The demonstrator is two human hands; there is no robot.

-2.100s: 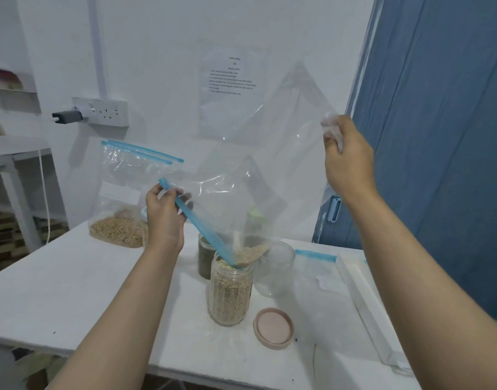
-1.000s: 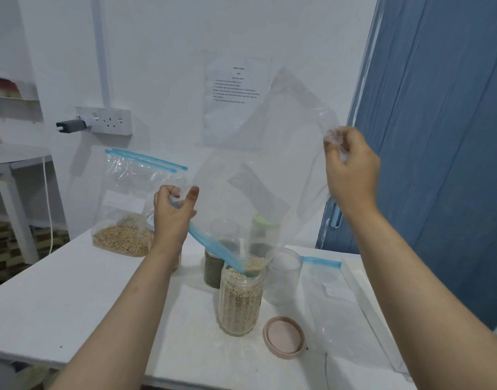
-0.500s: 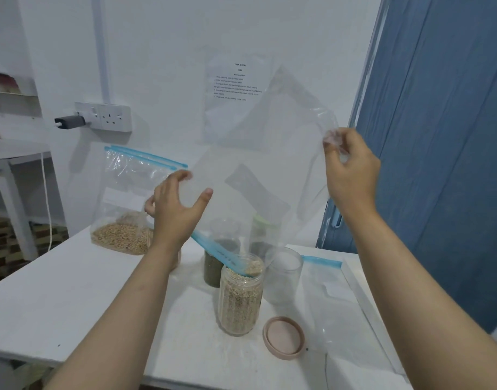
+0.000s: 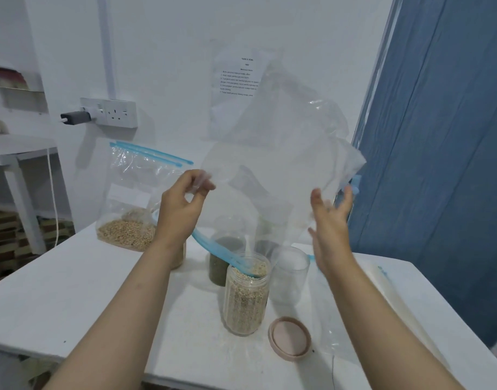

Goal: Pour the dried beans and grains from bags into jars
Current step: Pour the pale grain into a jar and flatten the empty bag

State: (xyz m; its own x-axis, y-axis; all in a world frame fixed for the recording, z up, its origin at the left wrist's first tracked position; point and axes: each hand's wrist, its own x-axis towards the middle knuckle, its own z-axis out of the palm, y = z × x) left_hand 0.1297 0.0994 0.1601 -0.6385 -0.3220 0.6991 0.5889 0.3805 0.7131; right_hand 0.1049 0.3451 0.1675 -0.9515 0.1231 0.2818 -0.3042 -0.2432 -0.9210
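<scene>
Clear zip bag (image 4: 281,170) upended, mouth in grain jar (image 4: 246,296) on white table (image 4: 72,291) | chg: R hand (image 4: 330,218) let go of top corner, fingers now spread by bag side; L hand (image 4: 182,206) pinches bag edge | bag looks empty, pour ~done | wall sheet (image 4: 237,77) "TASK & GOAL", rest unreadable
</scene>
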